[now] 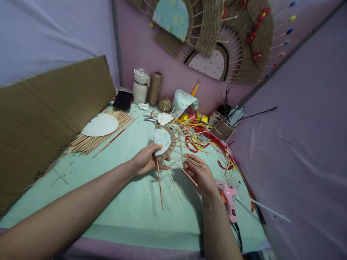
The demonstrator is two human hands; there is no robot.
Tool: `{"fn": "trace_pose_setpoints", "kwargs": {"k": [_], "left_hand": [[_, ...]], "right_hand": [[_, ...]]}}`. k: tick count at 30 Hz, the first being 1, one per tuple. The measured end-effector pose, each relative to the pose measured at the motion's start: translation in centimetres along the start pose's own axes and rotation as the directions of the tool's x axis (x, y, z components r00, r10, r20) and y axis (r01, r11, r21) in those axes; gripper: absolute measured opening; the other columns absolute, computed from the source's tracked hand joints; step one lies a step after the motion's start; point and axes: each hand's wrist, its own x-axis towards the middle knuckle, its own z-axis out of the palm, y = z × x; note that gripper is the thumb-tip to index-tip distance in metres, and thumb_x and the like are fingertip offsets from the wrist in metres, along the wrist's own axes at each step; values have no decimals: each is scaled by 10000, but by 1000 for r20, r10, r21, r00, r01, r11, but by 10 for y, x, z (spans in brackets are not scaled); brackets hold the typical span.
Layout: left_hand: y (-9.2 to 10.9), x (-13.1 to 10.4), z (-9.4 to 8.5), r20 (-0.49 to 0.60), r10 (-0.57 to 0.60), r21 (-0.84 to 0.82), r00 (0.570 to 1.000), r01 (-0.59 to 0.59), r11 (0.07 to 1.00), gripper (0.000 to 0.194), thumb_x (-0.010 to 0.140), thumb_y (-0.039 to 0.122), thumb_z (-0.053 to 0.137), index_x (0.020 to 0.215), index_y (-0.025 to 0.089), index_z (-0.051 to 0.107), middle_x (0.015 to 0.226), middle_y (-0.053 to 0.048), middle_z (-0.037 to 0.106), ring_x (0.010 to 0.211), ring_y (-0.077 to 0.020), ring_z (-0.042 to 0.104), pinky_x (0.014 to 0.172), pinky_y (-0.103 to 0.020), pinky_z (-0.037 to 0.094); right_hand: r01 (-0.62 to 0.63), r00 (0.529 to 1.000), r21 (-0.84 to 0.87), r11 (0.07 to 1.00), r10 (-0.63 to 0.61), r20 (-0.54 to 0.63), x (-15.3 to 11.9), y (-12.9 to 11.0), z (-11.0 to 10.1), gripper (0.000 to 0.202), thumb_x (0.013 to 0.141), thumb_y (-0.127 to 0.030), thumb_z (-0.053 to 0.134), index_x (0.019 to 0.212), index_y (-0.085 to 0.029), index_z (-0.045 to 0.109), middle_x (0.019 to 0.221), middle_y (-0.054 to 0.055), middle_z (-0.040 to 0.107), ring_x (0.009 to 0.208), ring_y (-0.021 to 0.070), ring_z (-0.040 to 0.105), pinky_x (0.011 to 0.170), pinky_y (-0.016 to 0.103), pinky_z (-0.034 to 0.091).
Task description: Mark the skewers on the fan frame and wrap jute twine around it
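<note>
My left hand [148, 158] holds a half-round piece [162, 139] by its flat side, thumb on the floral cloth face. Brown twine is wound along its curved edge, and thin wooden sticks fan out from it to the right and downward. Close to the lower right sticks is my right hand [197, 172], its fingers curled together; what they pinch, if anything, is too small to make out. A pink glue gun [230, 200] lies beside my right wrist, with a glue stick poking out of its back.
Wooden sticks [108, 135] lie under a white oval [100, 125] at left, by a cardboard sheet [62, 104]. Behind stand a white bottle [140, 88] and twine roll [155, 88]. Red and yellow strips [196, 135] clutter the right, near a brown container [222, 129].
</note>
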Motion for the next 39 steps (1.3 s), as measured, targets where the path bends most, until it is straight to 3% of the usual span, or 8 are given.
{"fn": "trace_pose_setpoints", "kwargs": {"k": [5,10,19,30,39], "left_hand": [[9,4,-4,-108,68,13,992,-67,998,128,887,188,472,1011,199,502,787,-20,648,614,-168,654,523,-365,595],[13,7,-7,-204,104,37,973,-99,994,134,867,190,498,1000,180,519,754,-18,645,576,-153,643,502,-311,583],[12,7,-6,-224,111,67,968,-98,993,135,868,198,499,1002,190,512,751,-3,631,563,-139,640,487,-289,581],[2,1,-2,-52,-66,71,996,70,995,142,884,233,502,1024,207,499,755,-11,637,595,-151,658,471,-281,581],[-4,-6,3,44,-123,101,991,118,988,181,869,243,535,1036,226,465,809,-12,627,626,-157,658,510,-331,595]], "right_hand": [[163,982,-80,983,-170,-81,3,1,-12,384,688,-275,766,1038,-202,625,726,-29,596,657,105,512,642,242,405],[241,956,-83,967,-251,-151,2,-1,-16,361,656,-235,793,955,-218,592,788,-16,630,726,121,556,704,259,423],[478,831,-146,866,-500,-243,6,2,-19,249,701,-227,771,869,-217,587,759,-23,605,716,116,548,697,259,422],[348,849,-270,898,-424,-316,17,17,-24,212,703,-320,771,827,-190,658,729,-15,622,637,115,546,642,270,430],[330,845,-209,921,-387,-370,20,19,-21,257,662,-355,787,815,-188,669,706,-18,629,615,110,544,613,265,429]]}}
